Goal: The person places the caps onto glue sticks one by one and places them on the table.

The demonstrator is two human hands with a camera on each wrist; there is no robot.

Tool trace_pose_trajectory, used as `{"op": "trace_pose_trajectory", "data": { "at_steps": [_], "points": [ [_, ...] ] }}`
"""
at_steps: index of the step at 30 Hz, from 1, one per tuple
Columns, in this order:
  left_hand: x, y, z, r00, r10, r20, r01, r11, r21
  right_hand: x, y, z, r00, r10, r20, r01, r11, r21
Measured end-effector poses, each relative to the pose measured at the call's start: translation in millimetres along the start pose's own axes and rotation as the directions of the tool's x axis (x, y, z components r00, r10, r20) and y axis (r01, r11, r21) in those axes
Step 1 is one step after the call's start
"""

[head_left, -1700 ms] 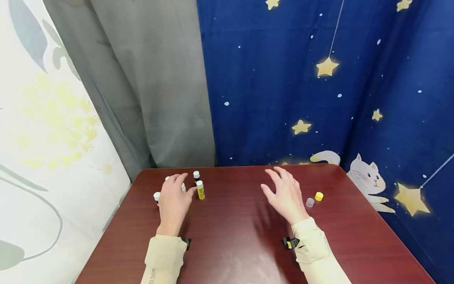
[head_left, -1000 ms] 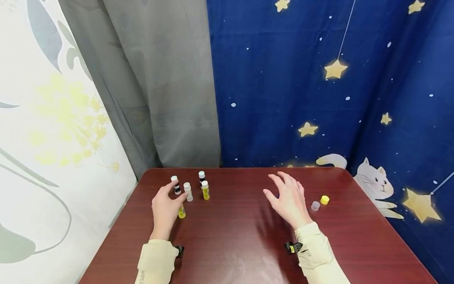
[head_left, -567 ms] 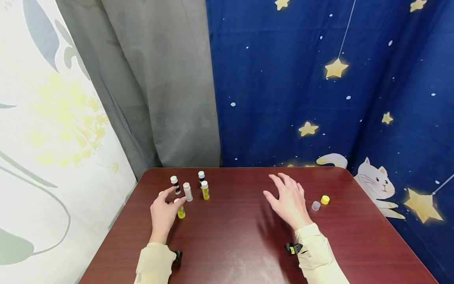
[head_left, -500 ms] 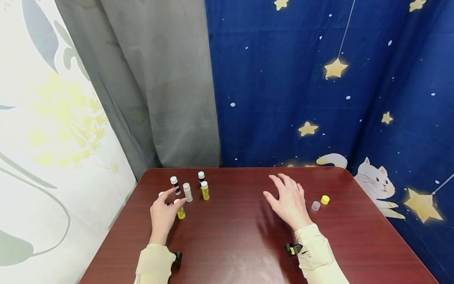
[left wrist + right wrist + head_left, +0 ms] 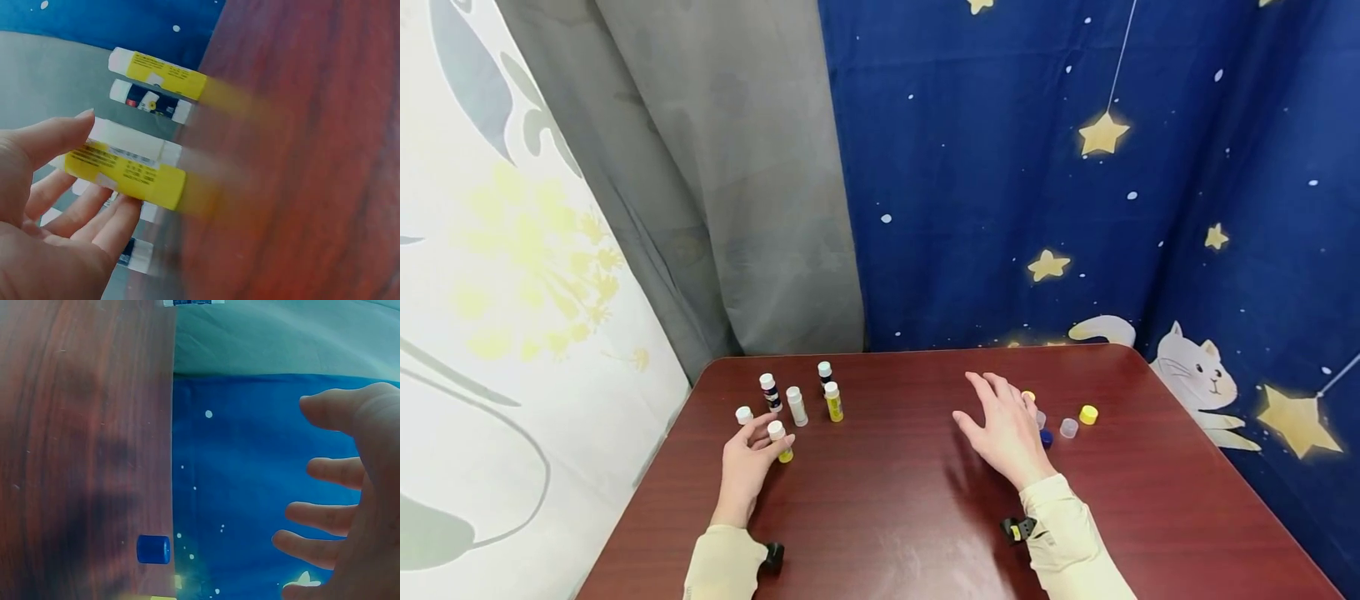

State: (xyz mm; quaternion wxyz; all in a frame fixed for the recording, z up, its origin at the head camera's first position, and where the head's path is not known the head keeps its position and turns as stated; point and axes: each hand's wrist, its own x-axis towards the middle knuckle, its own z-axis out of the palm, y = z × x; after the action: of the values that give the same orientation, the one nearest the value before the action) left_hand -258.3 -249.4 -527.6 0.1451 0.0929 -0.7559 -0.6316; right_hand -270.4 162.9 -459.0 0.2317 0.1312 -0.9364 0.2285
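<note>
My left hand point(image 5: 747, 471) surrounds a yellow glue stick point(image 5: 785, 455) with a white top, standing upright at the table's left. In the left wrist view, thumb and fingers lie on either side of this yellow glue stick point(image 5: 125, 175); firm contact cannot be made out. Close behind it stand a white glue stick point(image 5: 797, 410), a dark blue one point(image 5: 771, 392), and a white top point(image 5: 743, 415) partly covered by the hand. My right hand point(image 5: 1006, 433) hovers with spread fingers and holds nothing. Beside it lies a blue cap point(image 5: 1046, 437), also in the right wrist view point(image 5: 154, 549).
Farther back stand another yellow glue stick point(image 5: 834, 403) and a dark blue one point(image 5: 825, 377). Right of my right hand sit a clear cap point(image 5: 1068, 428) and a yellow cap point(image 5: 1088, 415); more caps are half covered. Curtains hang behind the brown table point(image 5: 887, 500).
My left hand has come down and nearer, from over the rear glue sticks to around the front yellow one. The right hand shifted slightly left, uncovering more caps.
</note>
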Motion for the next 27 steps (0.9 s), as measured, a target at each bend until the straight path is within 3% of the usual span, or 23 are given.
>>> {"op": "trace_pose_trajectory", "data": {
  "at_steps": [5, 11, 15, 20, 27],
  "points": [
    [-0.2, -5.2, 1.8, 0.999, -0.033, 0.033, 0.033, 0.999, 0.009, -5, 2, 3, 1.000, 0.002, 0.006, -0.002, 1.000, -0.002],
    [-2.0, -6.5, 3.4, 0.999, -0.033, 0.013, 0.032, 0.997, 0.068, -9, 7, 5, 1.000, -0.017, -0.008, 0.017, 1.000, 0.005],
    [-3.8, -6.6, 2.8, 1.000, -0.021, -0.005, 0.021, 0.999, 0.050, -5, 16, -2, 0.999, -0.022, -0.042, 0.022, 1.000, 0.009],
    [-5.5, -5.6, 1.9, 1.000, 0.000, 0.006, 0.000, 0.999, 0.053, 6, 41, -24, 0.998, -0.017, -0.067, 0.017, 1.000, -0.008],
    [-5.1, -5.7, -0.2, 1.000, -0.004, 0.002, 0.004, 0.997, 0.071, 25, 78, -76, 0.996, 0.091, -0.022, -0.091, 0.996, -0.024]
  ]
}}
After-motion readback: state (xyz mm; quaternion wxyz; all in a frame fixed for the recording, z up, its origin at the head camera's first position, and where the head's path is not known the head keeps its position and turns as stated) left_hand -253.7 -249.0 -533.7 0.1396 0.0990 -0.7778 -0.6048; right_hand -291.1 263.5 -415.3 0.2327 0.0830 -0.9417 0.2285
